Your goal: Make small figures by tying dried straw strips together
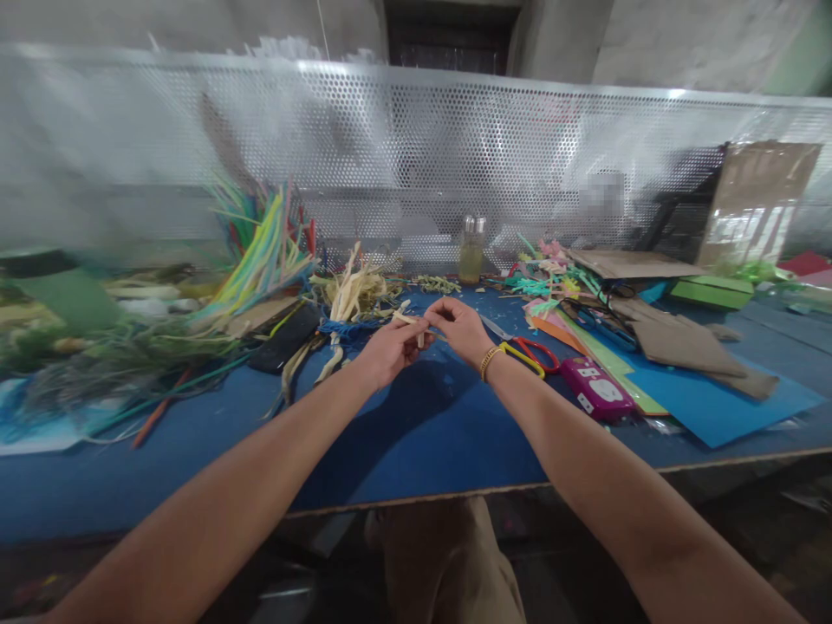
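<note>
Close together above the blue table, my two hands work on a small pale strip (pixel 421 340) that looks like dry plant fibre. My left hand (pixel 393 351) is closed around it, its thumb and fingers pinched. The fingertips of my right hand (pixel 460 331) pinch at the strip's other side; a gold bracelet circles that wrist. Just beyond my left hand lies a bundle of similar pale strips (pixel 354 290) with a blue strand bundle (pixel 347 328) at its base. Right of my right hand are scissors (pixel 538 355) with red and yellow handles. My fingers partly hide the strip.
A purple case (pixel 596 388), blue paper sheets (pixel 721 403) and brown cardboard (pixel 689 342) lie right. Leftward are a black phone-like object (pixel 279 342), colourful strips (pixel 260 251) and grey-green fibres (pixel 117 368). A glass bottle (pixel 471 251) stands before the perforated metal screen (pixel 429 156).
</note>
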Action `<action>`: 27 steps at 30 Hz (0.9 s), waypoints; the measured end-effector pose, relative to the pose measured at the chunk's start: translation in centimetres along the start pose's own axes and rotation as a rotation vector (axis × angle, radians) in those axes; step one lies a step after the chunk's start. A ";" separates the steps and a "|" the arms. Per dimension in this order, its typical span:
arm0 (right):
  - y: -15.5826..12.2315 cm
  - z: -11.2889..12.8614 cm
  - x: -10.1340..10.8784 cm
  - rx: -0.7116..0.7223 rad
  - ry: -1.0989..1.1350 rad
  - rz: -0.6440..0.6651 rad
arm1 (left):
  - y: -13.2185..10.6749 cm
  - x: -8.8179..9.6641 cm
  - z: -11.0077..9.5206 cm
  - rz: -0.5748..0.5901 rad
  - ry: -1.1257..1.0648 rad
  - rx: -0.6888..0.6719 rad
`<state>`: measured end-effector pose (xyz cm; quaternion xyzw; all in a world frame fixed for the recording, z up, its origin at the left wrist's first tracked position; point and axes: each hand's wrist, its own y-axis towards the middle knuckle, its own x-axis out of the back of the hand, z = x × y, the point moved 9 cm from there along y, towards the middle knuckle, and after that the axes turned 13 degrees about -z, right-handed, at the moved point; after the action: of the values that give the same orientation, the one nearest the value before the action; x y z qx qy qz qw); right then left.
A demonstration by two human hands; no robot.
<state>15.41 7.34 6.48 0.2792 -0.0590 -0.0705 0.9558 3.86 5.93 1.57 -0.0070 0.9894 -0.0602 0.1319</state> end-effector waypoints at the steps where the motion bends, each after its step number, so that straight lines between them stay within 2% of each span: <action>1: 0.0 0.1 0.0 0.019 -0.029 -0.006 | 0.0 0.0 0.0 -0.001 0.012 -0.004; 6: -0.1 0.6 0.6 0.057 -0.154 -0.113 | 0.0 -0.7 -0.1 0.028 0.017 0.000; 14: -0.4 0.6 1.4 0.037 -0.132 -0.226 | -0.6 -1.1 -0.5 0.042 0.018 -0.036; 19: 0.6 -0.9 1.3 -0.041 -0.098 -0.105 | -0.4 -0.6 -0.3 0.045 -0.073 -0.002; 22: 1.2 -1.6 1.7 -0.136 0.003 -0.062 | -0.2 -0.5 0.0 0.044 -0.135 0.037; 25: 1.1 -1.7 1.6 -0.201 0.040 -0.020 | -0.2 -0.6 0.3 0.053 -0.100 0.026; 27: 0.7 -1.5 0.9 -0.204 0.000 0.059 | -0.3 -0.8 0.3 0.065 -0.059 -0.003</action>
<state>16.60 8.58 5.72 0.1787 -0.0597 -0.0477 0.9809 4.67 5.63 1.55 0.0231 0.9849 -0.0541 0.1626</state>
